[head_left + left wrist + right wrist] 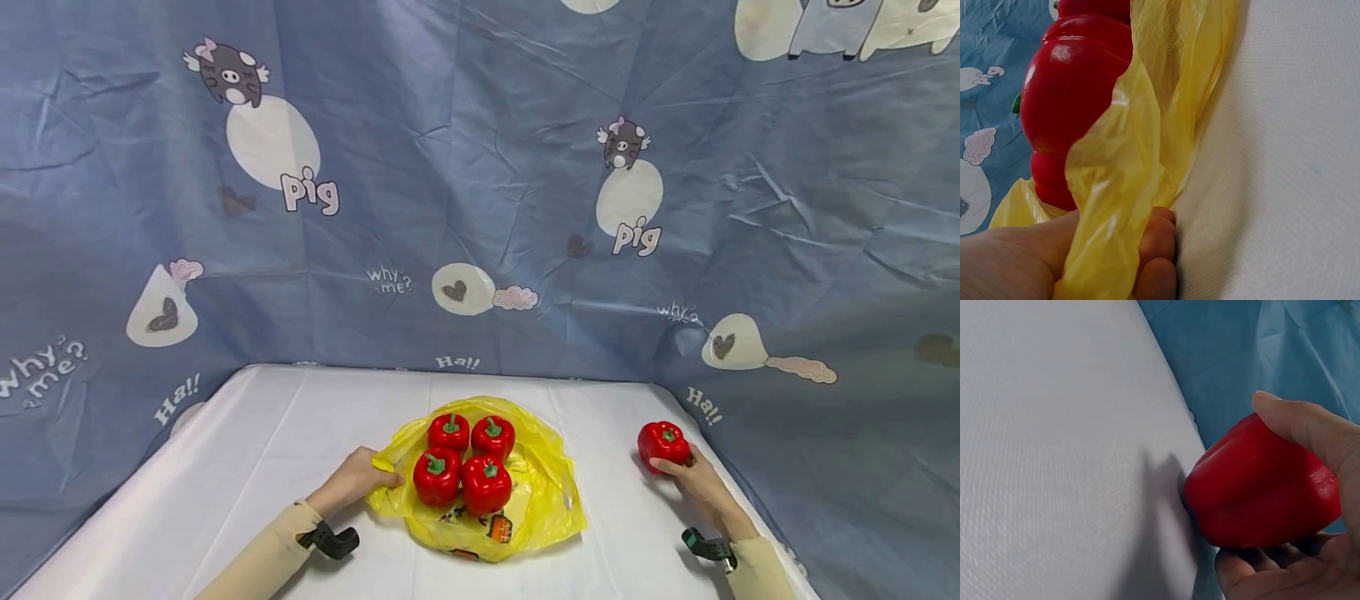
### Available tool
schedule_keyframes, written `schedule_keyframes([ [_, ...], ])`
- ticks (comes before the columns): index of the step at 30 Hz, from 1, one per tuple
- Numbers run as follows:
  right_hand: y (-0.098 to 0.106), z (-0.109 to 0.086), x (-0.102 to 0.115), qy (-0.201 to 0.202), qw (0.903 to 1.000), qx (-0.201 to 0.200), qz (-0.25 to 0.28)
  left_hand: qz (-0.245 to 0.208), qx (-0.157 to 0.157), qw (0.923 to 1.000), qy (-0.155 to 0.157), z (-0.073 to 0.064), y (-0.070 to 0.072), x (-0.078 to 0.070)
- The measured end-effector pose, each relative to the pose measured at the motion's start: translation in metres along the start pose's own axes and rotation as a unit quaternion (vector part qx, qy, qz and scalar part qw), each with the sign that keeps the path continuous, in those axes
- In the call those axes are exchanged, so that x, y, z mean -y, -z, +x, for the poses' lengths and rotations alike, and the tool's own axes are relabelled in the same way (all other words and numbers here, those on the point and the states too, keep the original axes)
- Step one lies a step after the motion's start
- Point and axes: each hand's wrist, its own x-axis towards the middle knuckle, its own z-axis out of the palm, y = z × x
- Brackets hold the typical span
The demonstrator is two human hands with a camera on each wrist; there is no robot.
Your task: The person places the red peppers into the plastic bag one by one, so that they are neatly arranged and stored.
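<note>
My left hand point(360, 481) grips the left edge of a yellow plastic bag point(543, 492) spread on the table. In the left wrist view, a fold of the bag point(1116, 187) passes between thumb and fingers. Several red bell peppers point(487, 485) with green stems sit grouped on the bag, stems up. Over at the table's right side, my right hand point(705, 487) holds another red bell pepper point(663, 446). The right wrist view shows the thumb across the top of this pepper point(1260, 487) and the fingers curled underneath, close over the table.
A white cloth covers the table point(607, 517). Blue curtain fabric point(480, 208) with pig prints hangs behind it and along both sides. The table's right edge point(720, 450) runs close by the right hand. Each wrist wears a dark strapped device point(330, 540).
</note>
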Motion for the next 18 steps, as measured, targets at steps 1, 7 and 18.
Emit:
schedule_keyframes([
  [1, 0.0, 0.0, 0.001, 0.001, 1.0, 0.001, 0.002, 0.0, -0.001, 1.0, 0.001, 0.0, 0.0, 0.0],
  [7, -0.003, -0.003, 0.007, 0.013, 0.9998, 0.011, -0.004, 0.0, -0.002, 1.0, 0.003, 0.0, 0.0, -0.001],
  [18, -0.011, -0.012, 0.028, 0.036, 0.9976, 0.042, 0.041, 0.004, -0.007, 0.9999, 0.008, 0.0, -0.001, 0.0],
])
